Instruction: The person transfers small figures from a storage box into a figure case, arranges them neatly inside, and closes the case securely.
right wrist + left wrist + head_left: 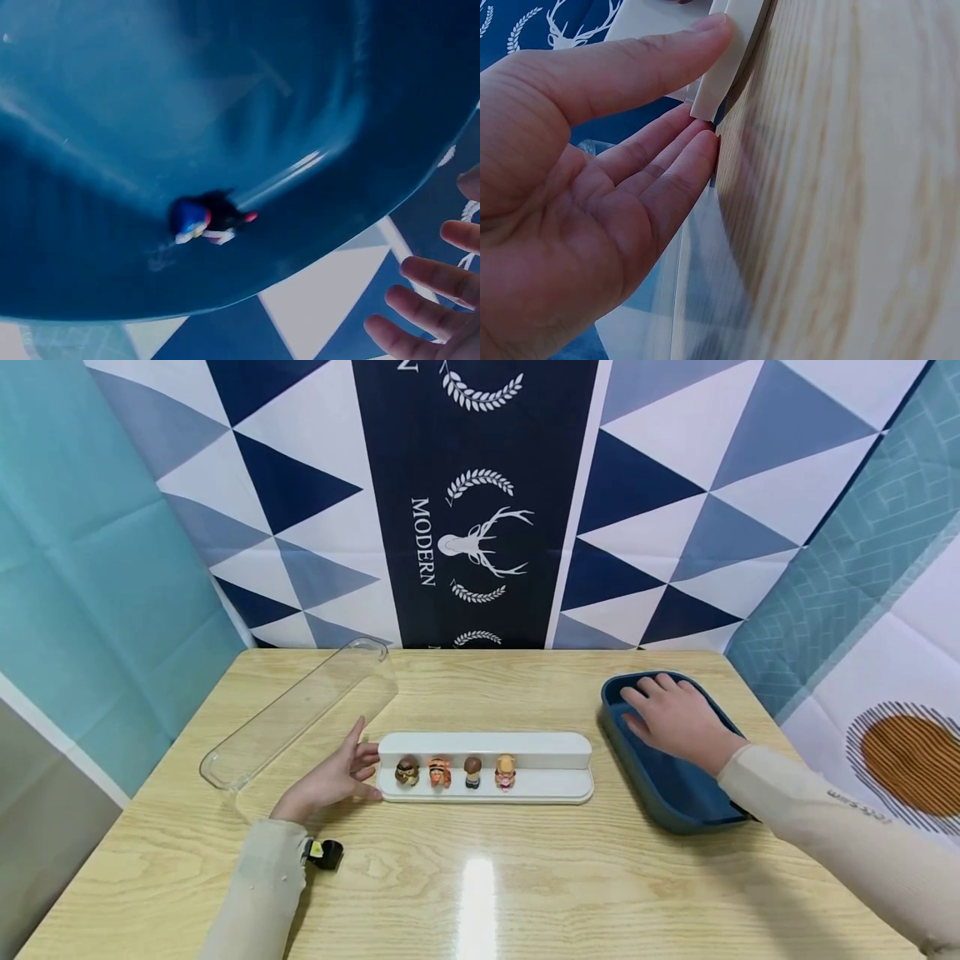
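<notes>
White two-tier display stand (487,742): your left hand (328,785) touches its left end, thumb tip at the front corner of the base, the other fingers extended along the end, not clenched.

Right hand (678,717): yours, above the blue tray (678,785), fingers spread and released, nothing grasped.

Figurine, dark body, blue cap, red foot (214,216): one, inside that tray, lying at a rounded corner of the floor, apart from your fingers; slightly blurred in the right wrist view.

Figurines on the stand: four, upright in a row on the lower tier, from the left end to past the middle. From your left: brown owl (407,770); orange tiger with dark stripes (439,772); brown-haired figure (472,772); tan-and-yellow figure with pink at its front (506,772).

Clear lid-like cover (300,706): long, rounded ends, set slantwise beyond your left hand.

Wood-grain table (390,877): beneath stand, cover and tray.

Black printed panel (480,452): behind the table, white deer head and "MODERN" lettering, blue-and-white triangles either side.
</notes>
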A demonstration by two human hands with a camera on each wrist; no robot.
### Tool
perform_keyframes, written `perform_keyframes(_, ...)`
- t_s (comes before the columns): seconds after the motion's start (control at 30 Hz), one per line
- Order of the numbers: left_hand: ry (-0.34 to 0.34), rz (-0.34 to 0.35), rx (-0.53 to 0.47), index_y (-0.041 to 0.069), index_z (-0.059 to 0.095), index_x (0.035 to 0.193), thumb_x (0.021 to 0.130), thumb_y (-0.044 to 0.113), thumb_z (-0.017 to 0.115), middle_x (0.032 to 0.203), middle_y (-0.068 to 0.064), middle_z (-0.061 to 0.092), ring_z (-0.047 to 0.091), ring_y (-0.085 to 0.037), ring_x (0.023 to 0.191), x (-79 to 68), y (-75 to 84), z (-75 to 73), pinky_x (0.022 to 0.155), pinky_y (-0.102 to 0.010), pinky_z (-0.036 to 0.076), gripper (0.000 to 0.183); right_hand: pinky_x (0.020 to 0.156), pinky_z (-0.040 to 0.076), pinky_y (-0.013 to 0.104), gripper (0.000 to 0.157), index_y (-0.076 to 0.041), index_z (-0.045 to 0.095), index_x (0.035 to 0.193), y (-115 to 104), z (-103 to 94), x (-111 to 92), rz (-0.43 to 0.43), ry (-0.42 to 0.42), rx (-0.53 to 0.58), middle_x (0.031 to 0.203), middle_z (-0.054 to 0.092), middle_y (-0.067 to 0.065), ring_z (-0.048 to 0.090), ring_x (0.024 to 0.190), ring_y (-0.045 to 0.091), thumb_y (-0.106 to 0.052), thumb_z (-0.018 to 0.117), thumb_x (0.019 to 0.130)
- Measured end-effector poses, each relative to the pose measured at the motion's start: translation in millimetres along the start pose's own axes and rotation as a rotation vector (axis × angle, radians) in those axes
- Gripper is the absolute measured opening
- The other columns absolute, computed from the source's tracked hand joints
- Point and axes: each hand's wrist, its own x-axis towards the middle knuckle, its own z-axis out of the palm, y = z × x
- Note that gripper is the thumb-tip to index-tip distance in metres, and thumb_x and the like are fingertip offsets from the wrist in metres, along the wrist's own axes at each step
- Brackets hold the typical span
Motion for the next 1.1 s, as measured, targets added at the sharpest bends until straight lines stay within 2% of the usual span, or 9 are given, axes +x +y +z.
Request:
perform_keyframes(0.17,-0.002,0.008,0.002,0.007,-0.027,0.153,0.078,-0.017,0.073,0.154,-0.037,0.021,0.025,-0.050,0.141,0.3,1.9,-0.9,0.116,-0.052,0.030,0.127,0.070,0.056,0.057,0.044,0.003,0.060,0.117,13,4.7,-2,0.100,-0.147,-0.011,0.101,0.059,0.024,0.059,0.094,0.042,-0.025,0.076,0.088)
perform_keyframes(0.3,0.002,0.013,0.001,0.007,-0.027,0.153,0.078,-0.018,0.073,0.153,-0.037,0.022,0.026,-0.050,0.141,0.0,2.6,-1.0,0.115,-0.052,0.030,0.127,0.074,0.055,0.058,0.046,0.005,0.058,0.122,18,11.0,-2,0.149,-0.238,0.002,0.105,0.058,0.026,0.058,0.098,0.043,-0.027,0.072,0.091)
perform_keyframes(0.63,0.001,0.018,0.006,0.007,-0.026,0.153,0.078,-0.017,0.073,0.153,-0.037,0.023,0.027,-0.051,0.141,-0.5,1.5,-0.5,0.115,-0.052,0.030,0.127,0.087,0.047,0.066,0.057,0.011,0.050,0.134,25,27.0,-2,0.268,-0.488,0.156,0.124,0.049,0.037,0.047,0.115,0.052,-0.033,0.060,0.099)
perform_keyframes(0.93,0.003,0.017,0.009,0.006,-0.026,0.153,0.078,-0.016,0.074,0.152,-0.037,0.025,0.028,-0.050,0.140,-1.2,1.8,0.6,0.116,-0.052,0.029,0.127,0.084,0.047,0.064,0.053,0.012,0.048,0.133,31,42.9,-5,0.321,-0.587,0.216,0.124,0.046,0.038,0.044,0.113,0.054,-0.030,0.055,0.101)
perform_keyframes(1.1,0.000,0.012,0.004,0.007,-0.027,0.153,0.078,-0.016,0.074,0.150,-0.037,0.027,0.029,-0.050,0.140,0.0,0.5,0.7,0.116,-0.053,0.030,0.127,0.086,0.047,0.064,0.047,0.014,0.047,0.129,35,51.9,-9,0.343,-0.609,0.259,0.122,0.044,0.039,0.043,0.110,0.054,-0.024,0.053,0.102)
